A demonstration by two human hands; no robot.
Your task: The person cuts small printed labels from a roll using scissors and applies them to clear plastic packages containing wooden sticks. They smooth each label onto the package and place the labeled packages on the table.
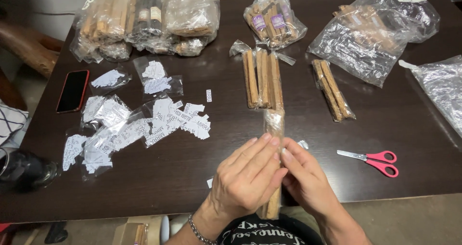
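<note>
Evidently a slim clear-wrapped stick bundle is held upright over the dark table's near edge, clamped between the left hand and right hand, fingers closed around its middle. It is judged light, stiff, brittle, its film slippery; mid-length gripping suits best.

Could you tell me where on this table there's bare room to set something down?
Bare wood lies between the paper labels and the left hand, along the near edge. Another patch sits between the scissors, the small stick packet and the hands' own packet. The far edge is crowded with bagged bundles, and the left side with labels and a phone.
</note>
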